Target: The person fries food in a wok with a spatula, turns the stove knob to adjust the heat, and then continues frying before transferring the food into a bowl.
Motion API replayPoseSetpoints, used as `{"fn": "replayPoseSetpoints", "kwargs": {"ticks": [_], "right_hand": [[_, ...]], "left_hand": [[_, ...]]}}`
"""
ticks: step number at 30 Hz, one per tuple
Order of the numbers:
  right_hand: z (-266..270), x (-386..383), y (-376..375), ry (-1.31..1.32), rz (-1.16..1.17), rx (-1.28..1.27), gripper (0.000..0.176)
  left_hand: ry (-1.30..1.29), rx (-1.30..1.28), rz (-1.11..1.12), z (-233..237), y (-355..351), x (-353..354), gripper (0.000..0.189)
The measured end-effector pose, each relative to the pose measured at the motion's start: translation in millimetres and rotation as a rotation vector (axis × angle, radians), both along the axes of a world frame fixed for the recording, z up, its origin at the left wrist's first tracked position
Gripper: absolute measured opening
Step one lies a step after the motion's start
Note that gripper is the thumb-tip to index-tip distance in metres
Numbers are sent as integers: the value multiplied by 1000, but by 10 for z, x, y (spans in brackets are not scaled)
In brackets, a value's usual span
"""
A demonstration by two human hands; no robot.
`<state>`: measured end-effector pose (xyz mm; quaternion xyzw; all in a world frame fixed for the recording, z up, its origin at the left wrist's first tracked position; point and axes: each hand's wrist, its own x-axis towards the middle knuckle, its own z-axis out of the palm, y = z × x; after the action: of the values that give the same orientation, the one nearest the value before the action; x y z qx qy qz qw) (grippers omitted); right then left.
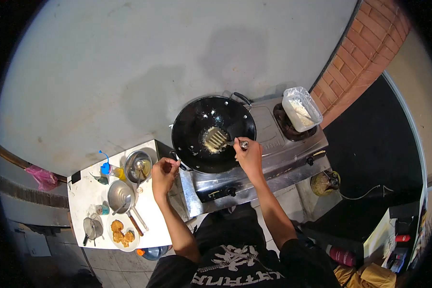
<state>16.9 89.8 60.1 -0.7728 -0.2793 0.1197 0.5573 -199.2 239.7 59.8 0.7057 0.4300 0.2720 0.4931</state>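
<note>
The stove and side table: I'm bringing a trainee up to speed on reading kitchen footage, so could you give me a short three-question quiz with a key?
1. Which of the person's hands holds the slotted spatula in the black wok?

2. What is under the plastic tub of white powder?
a) the floor
b) a stove burner
c) a cutting board

3. True or false: the plate of golden-brown fried pieces stands on the white table.

Key:
1. The right hand
2. b
3. True
</note>
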Motion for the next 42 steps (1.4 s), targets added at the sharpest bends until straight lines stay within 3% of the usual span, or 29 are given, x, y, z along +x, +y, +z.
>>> {"fn": "replayPoseSetpoints", "kwargs": {"ticks": [13,21,27,31,32,42], "right_hand": [[164,319,-84,83,104,48,27],[168,494,15,130,220,72,23],[231,680,194,-111,417,112,15],[437,829,152,-122,450,141,17],[524,864,82,19,465,127,20],[68,693,-218,294,179,241,24]], "left_hand": [[67,-5,67,116,-274,-7,24],[-64,-131,123,268,-520,-21,19],[-94,-146,212,302,-619,-110,23],[-124,-110,262,292,-649,-107,18],[-131,-112,263,285,-655,-106,18],[-126,-77,263,203,-634,160,18]]}}
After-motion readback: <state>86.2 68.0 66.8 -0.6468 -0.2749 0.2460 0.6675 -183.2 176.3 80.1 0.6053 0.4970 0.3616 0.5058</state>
